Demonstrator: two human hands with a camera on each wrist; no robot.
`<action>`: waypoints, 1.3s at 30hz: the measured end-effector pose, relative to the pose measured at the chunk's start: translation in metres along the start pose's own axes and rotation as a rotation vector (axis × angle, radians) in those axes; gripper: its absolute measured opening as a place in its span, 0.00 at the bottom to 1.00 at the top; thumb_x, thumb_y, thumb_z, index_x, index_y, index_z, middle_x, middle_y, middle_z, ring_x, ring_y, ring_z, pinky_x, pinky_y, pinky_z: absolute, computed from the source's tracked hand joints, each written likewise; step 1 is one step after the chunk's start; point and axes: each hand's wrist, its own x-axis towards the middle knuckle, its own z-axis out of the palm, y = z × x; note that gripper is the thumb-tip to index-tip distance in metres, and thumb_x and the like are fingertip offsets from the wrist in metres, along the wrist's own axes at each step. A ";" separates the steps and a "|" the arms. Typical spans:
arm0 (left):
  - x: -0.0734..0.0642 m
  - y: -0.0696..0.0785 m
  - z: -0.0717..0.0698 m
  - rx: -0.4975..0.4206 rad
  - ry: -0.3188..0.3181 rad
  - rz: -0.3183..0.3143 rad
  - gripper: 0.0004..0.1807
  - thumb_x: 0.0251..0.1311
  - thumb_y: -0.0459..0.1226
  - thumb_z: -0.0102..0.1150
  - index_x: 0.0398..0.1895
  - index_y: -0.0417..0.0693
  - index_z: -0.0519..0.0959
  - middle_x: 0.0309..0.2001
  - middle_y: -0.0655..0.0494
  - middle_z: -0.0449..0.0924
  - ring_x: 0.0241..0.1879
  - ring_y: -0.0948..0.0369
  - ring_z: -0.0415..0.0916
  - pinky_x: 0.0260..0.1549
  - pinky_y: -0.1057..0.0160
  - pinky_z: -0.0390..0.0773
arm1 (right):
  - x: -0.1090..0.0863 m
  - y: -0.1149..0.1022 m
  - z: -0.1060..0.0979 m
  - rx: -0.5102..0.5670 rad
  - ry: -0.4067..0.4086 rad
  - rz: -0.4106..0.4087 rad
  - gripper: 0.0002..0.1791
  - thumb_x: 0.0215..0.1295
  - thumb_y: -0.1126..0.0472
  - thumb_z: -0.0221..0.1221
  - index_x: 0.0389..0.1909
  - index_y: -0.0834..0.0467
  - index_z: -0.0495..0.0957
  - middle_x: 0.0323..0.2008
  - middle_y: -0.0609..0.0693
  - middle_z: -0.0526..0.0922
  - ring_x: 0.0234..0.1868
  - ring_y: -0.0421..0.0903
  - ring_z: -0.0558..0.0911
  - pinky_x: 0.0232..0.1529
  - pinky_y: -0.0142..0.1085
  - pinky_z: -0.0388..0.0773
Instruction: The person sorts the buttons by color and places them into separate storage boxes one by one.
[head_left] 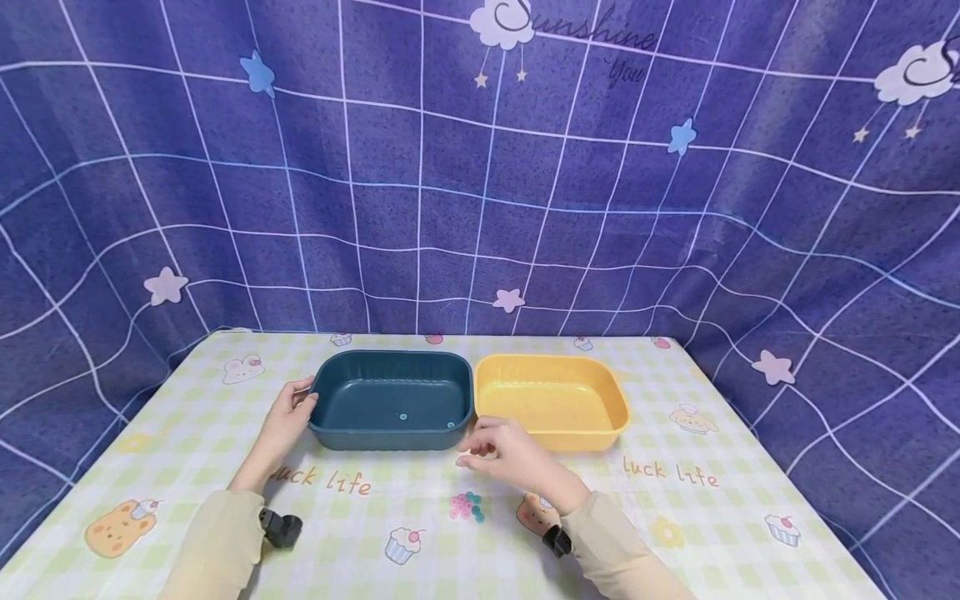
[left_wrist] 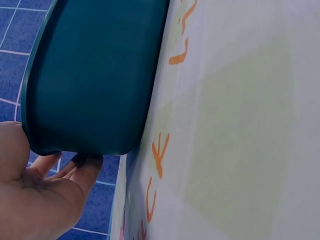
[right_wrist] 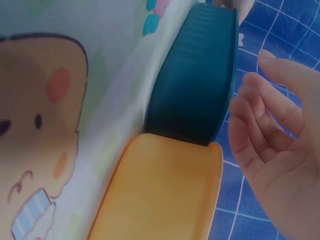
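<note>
A dark teal plastic basin (head_left: 390, 439) and a yellow one (head_left: 555, 442) stand end to end on the tablecloth. My left hand (head_left: 288, 412) holds the teal basin's left end, thumb at the rim and fingers against the outer wall; the left wrist view shows this grip (left_wrist: 55, 185) closely. Inside the teal basin lie two small teal beads (head_left: 402, 417). My right hand (head_left: 502, 450) hovers over the front edge where the basins meet, its fingers loosely bent with nothing between them (right_wrist: 280, 135). Pink and teal beads (head_left: 467, 505) lie in a small cluster in front of it.
A pale green checked tablecloth (head_left: 330, 550) with printed cartoons and lettering covers the table. A purple gridded curtain (head_left: 450, 225) hangs behind and along both sides. Black wrist straps (head_left: 281, 528) sit at both cuffs.
</note>
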 end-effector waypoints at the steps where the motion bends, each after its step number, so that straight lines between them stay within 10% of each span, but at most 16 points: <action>1: 0.000 0.000 0.000 -0.001 -0.001 0.000 0.28 0.73 0.41 0.34 0.70 0.35 0.50 0.69 0.31 0.53 0.68 0.41 0.54 0.64 0.44 0.60 | -0.001 0.000 0.001 -0.004 -0.002 -0.002 0.09 0.60 0.56 0.63 0.36 0.56 0.85 0.29 0.40 0.77 0.31 0.35 0.75 0.35 0.29 0.78; 39: -0.001 0.001 0.000 0.002 0.004 -0.005 0.28 0.73 0.41 0.34 0.70 0.34 0.51 0.69 0.32 0.54 0.68 0.42 0.55 0.63 0.45 0.61 | -0.021 0.015 0.013 -0.028 -0.126 -0.009 0.08 0.57 0.61 0.64 0.35 0.61 0.85 0.28 0.47 0.79 0.29 0.34 0.75 0.34 0.22 0.74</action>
